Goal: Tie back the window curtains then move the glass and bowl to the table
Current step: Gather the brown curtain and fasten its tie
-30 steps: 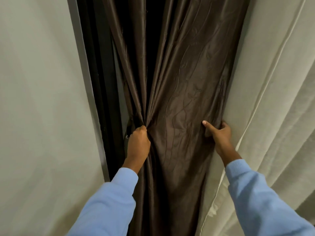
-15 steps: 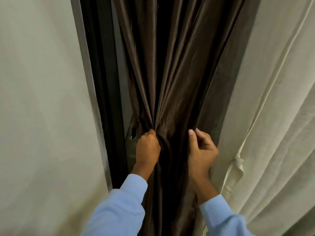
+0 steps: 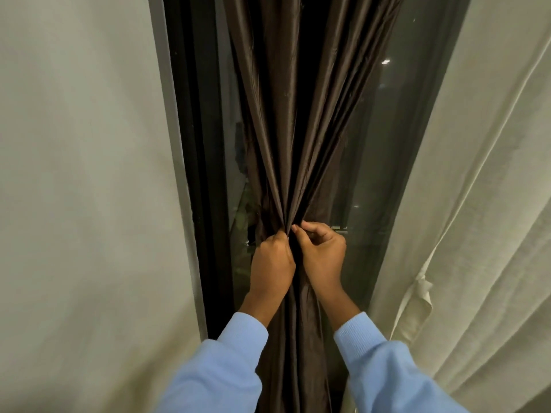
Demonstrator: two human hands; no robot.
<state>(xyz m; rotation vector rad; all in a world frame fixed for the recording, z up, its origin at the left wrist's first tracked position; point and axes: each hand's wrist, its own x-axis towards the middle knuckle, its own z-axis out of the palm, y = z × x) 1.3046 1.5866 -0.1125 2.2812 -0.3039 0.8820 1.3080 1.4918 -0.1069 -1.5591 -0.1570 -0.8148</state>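
Note:
A dark brown satin curtain hangs in front of the window, gathered into a narrow bunch at waist height. My left hand grips the bunch from its left side. My right hand grips it from the right, fingers curled into the folds, and the two hands touch at the pinch point. Below the hands the brown cloth falls straight down between my light blue sleeves. No glass, bowl or table is in view.
Dark window glass shows to the right of the bunch, with a dark frame on the left. A pale wall fills the left side. A cream curtain hangs at the right.
My right hand has swept the brown curtain's right edge leftward to meet my left hand. The cloth has narrowed into a bunch, uncovering the window glass on the right.

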